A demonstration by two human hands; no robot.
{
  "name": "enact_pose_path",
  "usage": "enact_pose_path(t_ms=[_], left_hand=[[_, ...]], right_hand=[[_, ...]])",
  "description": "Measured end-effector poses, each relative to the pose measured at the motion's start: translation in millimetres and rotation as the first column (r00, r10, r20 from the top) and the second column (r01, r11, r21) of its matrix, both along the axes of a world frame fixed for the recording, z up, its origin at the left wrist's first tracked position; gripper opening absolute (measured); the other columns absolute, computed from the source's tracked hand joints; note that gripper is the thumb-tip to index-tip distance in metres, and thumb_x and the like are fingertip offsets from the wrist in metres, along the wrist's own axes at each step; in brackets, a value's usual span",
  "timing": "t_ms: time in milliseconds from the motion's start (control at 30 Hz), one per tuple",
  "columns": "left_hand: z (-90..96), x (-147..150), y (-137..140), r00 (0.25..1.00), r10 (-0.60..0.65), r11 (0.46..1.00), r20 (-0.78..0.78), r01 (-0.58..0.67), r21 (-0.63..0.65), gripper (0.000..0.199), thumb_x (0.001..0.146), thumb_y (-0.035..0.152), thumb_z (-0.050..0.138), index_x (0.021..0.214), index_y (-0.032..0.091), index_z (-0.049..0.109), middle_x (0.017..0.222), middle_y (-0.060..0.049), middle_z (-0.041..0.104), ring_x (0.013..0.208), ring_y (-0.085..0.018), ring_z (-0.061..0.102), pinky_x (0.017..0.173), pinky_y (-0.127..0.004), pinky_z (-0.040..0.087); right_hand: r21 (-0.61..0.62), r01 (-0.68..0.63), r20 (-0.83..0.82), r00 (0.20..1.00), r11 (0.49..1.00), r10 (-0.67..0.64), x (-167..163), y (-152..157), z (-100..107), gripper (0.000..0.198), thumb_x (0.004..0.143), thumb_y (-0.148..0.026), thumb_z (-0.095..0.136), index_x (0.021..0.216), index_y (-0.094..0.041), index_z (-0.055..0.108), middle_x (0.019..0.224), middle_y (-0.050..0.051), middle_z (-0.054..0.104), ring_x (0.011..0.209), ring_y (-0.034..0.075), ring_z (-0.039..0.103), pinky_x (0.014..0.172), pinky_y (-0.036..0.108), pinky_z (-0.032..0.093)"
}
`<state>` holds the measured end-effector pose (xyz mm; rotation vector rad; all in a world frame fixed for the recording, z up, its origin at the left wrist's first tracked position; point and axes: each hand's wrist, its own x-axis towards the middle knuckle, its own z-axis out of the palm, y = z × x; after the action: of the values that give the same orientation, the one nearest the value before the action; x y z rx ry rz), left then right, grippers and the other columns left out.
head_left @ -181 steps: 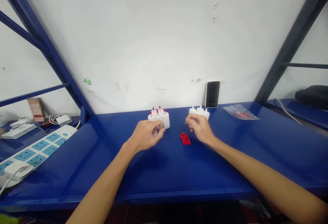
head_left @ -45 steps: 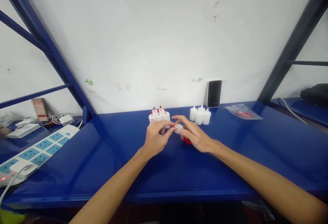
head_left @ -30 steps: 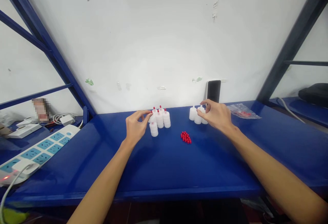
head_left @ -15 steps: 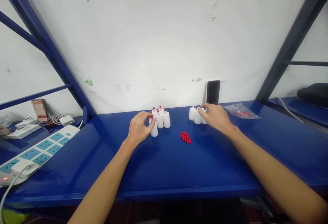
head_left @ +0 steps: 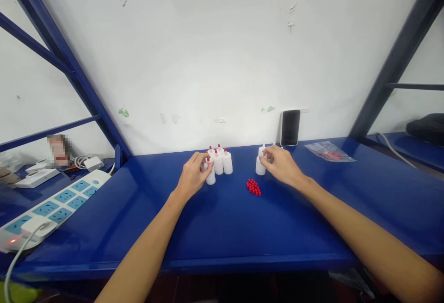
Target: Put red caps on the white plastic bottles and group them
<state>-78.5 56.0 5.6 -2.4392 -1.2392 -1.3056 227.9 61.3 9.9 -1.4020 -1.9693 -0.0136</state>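
The uncapped white bottle [head_left: 260, 169] has moved toward the red caps [head_left: 253, 187] since the earlier frame, and I see the right hand [head_left: 264, 154] pinching its top, presumably for the slimmer hold, while the left hand [head_left: 196, 172] curls its fingers around a red-capped bottle [head_left: 211, 179], grip unclear.

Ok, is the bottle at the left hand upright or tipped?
Upright: the bottle by the left hand has its red cap on top and its base down, like the capped bottles behind it.
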Motion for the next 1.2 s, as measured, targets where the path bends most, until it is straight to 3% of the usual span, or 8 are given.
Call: enact_pose_path(t_ms=[167,333,467,567,633,800,967,1200], left_hand=[[-0.9,0.7,-0.4,1.0,0.01,0.999,0.002,-0.01,-0.031,0.016,0.092,0.031,0.054,0.104,0.02,0.057,0.089,0.0,0.054,0.056,-0.007,0.051,0.061,-0.023,0.047],[3.1,2.6,-5.6,0.994,0.1,0.994,-0.034,-0.098,0.038,0.023,0.092,0.031,0.052,0.113,0.02,0.055,0.085,0.0,0.057,0.058,-0.009,0.05,0.058,-0.023,0.043],[12.3,8.2,-18.2,0.995,0.094,0.964,0.041,-0.101,0.246,0.012,0.091,0.024,0.049,0.087,0.018,0.059,0.069,0.0,0.053,0.058,-0.011,0.048,0.057,-0.024,0.039],[17.8,23.6,-32.1,0.994,-0.052,0.935,-0.096,0.083,0.345,0.024,0.086,0.02,0.049,0.062,0.018,0.051,0.065,-0.002,0.05,0.058,-0.012,0.043,0.056,-0.028,0.036],[17.1,38.7,-40.6,0.968,-0.146,0.929,-0.205,0.206,0.309,0.03,0.084,0.019,0.047,0.054,0.018,0.045,0.061,-0.002,0.049,0.059,-0.014,0.043,0.063,-0.031,0.037],[-0.1,66.6,-49.4,0.868,-0.314,0.944,-0.385,0.327,-0.034,0.032,0.091,0.02,0.041,0.06,0.017,0.048,0.055,0.001,0.048,0.055,-0.013,0.044,0.061,-0.029,0.036],[-7.3,65.9,-47.4,0.852,-0.356,0.927,-0.384,0.268,-0.264,0.02,0.097,0.023,0.039,0.102,0.017,0.057,0.086,-0.003,0.061,0.073,-0.015,0.056,0.069,-0.027,0.044],[0.2,57.8,-42.5,0.795,-0.537,0.816,-0.283,0.403,-0.415,0.03,0.1,0.016,0.03,0.118,0.02,0.054,0.105,-0.006,0.058,0.093,-0.016,0.058,0.087,-0.029,0.047]], right_hand=[[-0.008,-0.149,-0.139,0.979,0.989,0.146,-7.2,-0.5,-8.1,0.016,0.088,-0.033,0.052,0.09,-0.019,0.058,0.091,0.006,0.065,0.078,0.019,0.063,0.072,0.032,0.048],[-0.094,-0.203,-0.205,0.962,0.975,0.18,-9.1,-4.0,-7.2,0.016,0.089,-0.034,0.053,0.098,-0.021,0.057,0.093,0.004,0.068,0.084,0.02,0.066,0.072,0.032,0.05],[-0.068,-0.234,-0.196,0.956,0.97,0.217,-10.4,-4.8,-8.8,0.023,0.087,-0.032,0.057,0.106,-0.019,0.062,0.101,0.006,0.069,0.092,0.022,0.065,0.076,0.033,0.051],[-0.025,-0.289,-0.13,0.95,0.957,0.284,-12.7,-1.4,-16.3,0.026,0.087,-0.031,0.058,0.107,-0.019,0.065,0.101,0.007,0.068,0.09,0.022,0.064,0.081,0.036,0.05],[-0.012,-0.318,-0.107,0.943,0.948,0.315,-14.5,2.2,-22.7,0.023,0.087,-0.031,0.057,0.104,-0.019,0.068,0.098,0.007,0.067,0.089,0.022,0.063,0.082,0.037,0.05],[-0.007,-0.321,-0.128,0.94,0.947,0.318,-16.6,9.2,-31.3,0.02,0.086,-0.029,0.058,0.1,-0.02,0.069,0.097,0.007,0.066,0.09,0.022,0.063,0.085,0.037,0.049],[-0.049,-0.281,-0.211,0.941,0.958,0.265,-13.9,10.0,-29.5,0.023,0.088,-0.032,0.055,0.101,-0.019,0.067,0.1,0.007,0.068,0.089,0.022,0.063,0.084,0.036,0.047],[-0.183,-0.242,-0.282,0.941,0.953,0.185,-11.2,10.8,-29.8,0.026,0.089,-0.034,0.049,0.104,-0.019,0.064,0.083,0.002,0.066,0.063,0.016,0.055,0.064,0.03,0.041]])
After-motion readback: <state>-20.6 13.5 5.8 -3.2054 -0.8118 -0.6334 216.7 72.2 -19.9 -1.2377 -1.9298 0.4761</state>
